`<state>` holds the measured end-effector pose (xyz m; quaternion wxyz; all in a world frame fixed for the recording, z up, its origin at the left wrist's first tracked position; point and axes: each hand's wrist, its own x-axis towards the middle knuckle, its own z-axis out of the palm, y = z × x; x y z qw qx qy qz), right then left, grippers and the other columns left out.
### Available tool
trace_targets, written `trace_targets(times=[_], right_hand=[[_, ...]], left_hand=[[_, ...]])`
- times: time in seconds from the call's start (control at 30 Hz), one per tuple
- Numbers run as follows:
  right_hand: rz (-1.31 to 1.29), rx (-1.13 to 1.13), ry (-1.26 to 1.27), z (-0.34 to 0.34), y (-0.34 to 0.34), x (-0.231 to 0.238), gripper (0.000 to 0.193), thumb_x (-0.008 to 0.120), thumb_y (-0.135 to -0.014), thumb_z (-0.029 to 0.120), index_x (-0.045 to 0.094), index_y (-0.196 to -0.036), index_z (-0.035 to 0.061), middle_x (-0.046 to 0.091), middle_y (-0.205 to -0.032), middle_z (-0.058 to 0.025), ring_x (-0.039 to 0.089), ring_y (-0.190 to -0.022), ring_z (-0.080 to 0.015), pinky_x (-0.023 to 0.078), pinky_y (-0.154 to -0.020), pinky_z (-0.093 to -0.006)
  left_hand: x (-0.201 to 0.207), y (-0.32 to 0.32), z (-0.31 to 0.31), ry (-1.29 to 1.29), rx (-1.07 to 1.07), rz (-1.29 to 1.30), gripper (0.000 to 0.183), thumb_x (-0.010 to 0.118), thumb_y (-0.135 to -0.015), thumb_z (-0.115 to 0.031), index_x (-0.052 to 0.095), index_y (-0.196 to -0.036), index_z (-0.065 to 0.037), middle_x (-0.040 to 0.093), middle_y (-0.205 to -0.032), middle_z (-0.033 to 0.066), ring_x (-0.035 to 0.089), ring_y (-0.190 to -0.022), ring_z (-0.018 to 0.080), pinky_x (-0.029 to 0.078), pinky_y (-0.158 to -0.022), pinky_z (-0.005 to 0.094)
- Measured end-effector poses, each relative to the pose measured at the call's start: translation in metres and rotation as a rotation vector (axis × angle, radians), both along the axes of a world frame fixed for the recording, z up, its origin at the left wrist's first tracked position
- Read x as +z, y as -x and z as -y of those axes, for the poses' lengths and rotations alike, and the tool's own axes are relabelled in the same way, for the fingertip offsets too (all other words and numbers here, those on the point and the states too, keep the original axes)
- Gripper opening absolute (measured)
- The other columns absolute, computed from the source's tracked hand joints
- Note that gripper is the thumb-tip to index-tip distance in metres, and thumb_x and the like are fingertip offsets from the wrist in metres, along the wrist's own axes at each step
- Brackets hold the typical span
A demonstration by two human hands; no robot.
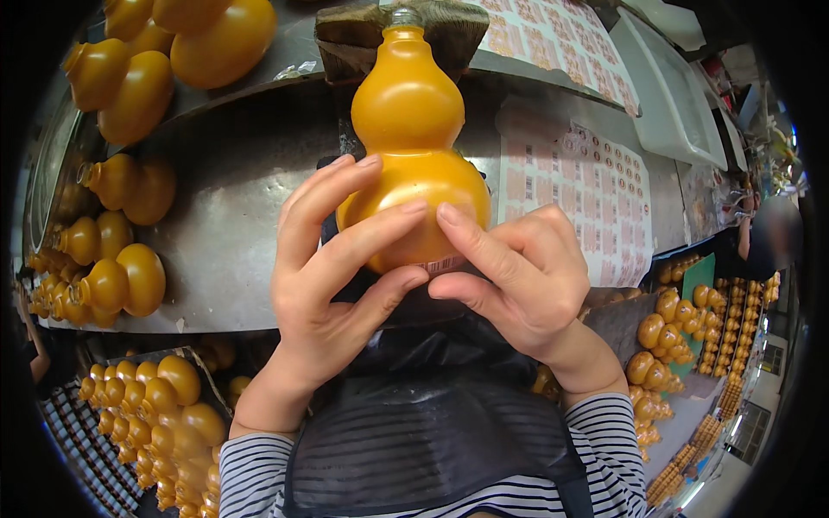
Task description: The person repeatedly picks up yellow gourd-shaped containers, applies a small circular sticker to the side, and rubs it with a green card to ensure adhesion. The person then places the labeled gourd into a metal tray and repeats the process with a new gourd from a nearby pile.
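Left grip (321, 263) and right grip (533, 274) both touch the yellow bottle (413, 138) — lower bulb (432, 183).

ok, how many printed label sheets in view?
2: the upper sheet at the picture's top edge, the lower sheet right of the orange bottle; more could be hidden underneath.

Barcode (439, 265) on bottle (409, 108), label sheets (574, 203): seemingly illegible.

The left hand (328, 268) and right hand (527, 281) are bare. White sleeves (255, 470) with thin dark stripes show at lower left and lower right. A dark, sheer apron (432, 440), its strap (573, 495) at lower right, fills the bottom centre.
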<state>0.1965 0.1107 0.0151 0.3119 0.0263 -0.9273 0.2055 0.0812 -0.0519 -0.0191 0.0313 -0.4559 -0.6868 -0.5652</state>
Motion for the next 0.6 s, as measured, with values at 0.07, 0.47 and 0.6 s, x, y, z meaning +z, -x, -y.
trace_targets(times=[0.07,0.47,0.6], right_hand=[[-0.024,-0.005,-0.021,-0.001,0.001,-0.002,0.046,0.079,-0.069,0.025,0.073,-0.112,0.0115,0.051,-0.066,0.0026,0.043,-0.061,-0.0152,0.039,-0.052,-0.0251],[-0.039,-0.003,0.05,-0.007,0.007,-0.009,0.047,0.078,-0.069,0.028,0.073,-0.114,0.0143,0.048,-0.064,0.0033,0.041,-0.06,-0.0146,0.037,-0.053,-0.0255],[-0.029,0.006,0.083,-0.009,0.005,-0.01,0.047,0.078,-0.068,0.027,0.073,-0.114,0.0159,0.048,-0.065,0.004,0.042,-0.061,-0.0144,0.038,-0.053,-0.0255]], left_hand=[[-0.006,0.001,0.001,-0.055,-0.031,-0.069,0.045,0.077,-0.072,-0.012,0.07,-0.116,-0.011,0.055,-0.131,0.0157,0.051,-0.121,0.0365,0.041,-0.103,0.0448],[0.002,0.005,-0.005,0.096,-0.032,-0.05,0.049,0.068,-0.087,-0.038,0.066,-0.12,-0.002,0.05,-0.136,0.0194,0.051,-0.125,0.0317,0.041,-0.104,0.043],[-0.005,0.008,-0.003,0.013,-0.039,-0.133,0.046,0.067,-0.088,-0.036,0.067,-0.118,-0.001,0.051,-0.134,0.0205,0.052,-0.123,0.0323,0.042,-0.103,0.0429]])
